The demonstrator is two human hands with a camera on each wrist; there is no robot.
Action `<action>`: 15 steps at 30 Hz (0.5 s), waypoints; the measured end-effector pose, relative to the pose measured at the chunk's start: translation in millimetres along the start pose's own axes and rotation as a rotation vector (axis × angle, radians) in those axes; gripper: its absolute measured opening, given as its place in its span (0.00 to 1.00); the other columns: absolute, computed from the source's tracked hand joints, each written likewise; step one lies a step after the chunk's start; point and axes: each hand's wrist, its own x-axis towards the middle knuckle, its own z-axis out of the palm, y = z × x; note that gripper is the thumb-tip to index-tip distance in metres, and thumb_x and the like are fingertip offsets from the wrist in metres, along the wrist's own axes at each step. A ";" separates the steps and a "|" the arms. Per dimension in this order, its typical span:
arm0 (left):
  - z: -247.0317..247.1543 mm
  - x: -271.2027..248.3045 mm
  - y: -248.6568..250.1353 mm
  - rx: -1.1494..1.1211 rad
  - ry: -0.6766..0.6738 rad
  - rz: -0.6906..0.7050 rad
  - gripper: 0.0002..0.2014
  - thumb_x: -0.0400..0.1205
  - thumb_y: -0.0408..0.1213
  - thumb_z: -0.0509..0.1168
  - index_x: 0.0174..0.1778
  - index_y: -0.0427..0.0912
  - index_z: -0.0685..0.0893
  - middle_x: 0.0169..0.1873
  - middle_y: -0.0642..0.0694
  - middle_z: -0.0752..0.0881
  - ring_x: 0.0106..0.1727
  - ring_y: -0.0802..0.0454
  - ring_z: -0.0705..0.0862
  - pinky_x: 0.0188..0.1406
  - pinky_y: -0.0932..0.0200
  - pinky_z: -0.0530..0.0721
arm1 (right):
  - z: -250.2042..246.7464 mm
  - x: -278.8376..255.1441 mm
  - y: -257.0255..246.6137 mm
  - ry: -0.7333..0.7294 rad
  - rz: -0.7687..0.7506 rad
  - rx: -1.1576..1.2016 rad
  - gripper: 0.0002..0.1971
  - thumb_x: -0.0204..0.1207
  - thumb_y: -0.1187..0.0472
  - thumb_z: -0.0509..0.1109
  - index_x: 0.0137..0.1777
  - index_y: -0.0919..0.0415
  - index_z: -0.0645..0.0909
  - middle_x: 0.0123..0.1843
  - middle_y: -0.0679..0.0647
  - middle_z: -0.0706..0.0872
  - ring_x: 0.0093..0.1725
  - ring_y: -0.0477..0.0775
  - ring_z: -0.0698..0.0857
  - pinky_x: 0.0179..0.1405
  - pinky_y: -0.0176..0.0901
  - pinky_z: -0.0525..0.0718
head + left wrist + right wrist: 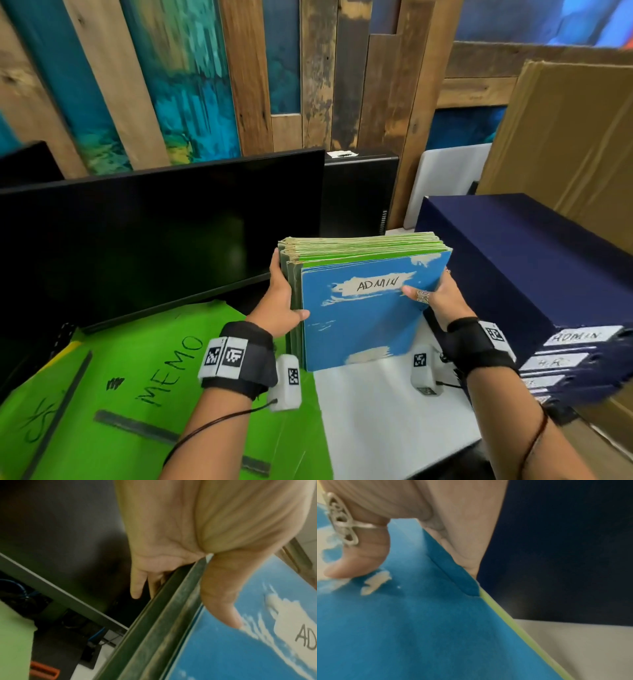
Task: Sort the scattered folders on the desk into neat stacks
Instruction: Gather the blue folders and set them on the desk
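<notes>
A thick bundle of folders (pixel 363 308) stands on edge on the white desk (pixel 387 418), green ones behind a blue front folder with a torn label reading ADMIN. My left hand (pixel 284 301) grips its left side, thumb on the blue cover (pixel 240 649), fingers behind. My right hand (pixel 435 294) grips the right side, its ringed thumb pressing the cover (pixel 402 622); its fingers are hidden behind the bundle. A large green folder marked MEMO (pixel 137 394) lies flat at the lower left. Dark navy folders (pixel 561 363) with white labels are stacked at the right.
A black monitor (pixel 154 233) stands just behind and left of the bundle. A dark navy box (pixel 520 250) sits to the right, close to my right hand. Brown cardboard (pixel 565 144) leans at the back right against a wooden plank wall.
</notes>
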 end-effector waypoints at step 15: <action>33.6 8.3 -5.9 0.285 0.287 -0.197 0.23 0.80 0.29 0.64 0.68 0.36 0.63 0.57 0.36 0.84 0.60 0.35 0.83 0.48 0.53 0.78 | 24.9 12.5 13.6 0.285 -0.022 -0.529 0.52 0.64 0.66 0.80 0.82 0.61 0.50 0.81 0.57 0.57 0.81 0.58 0.59 0.81 0.52 0.59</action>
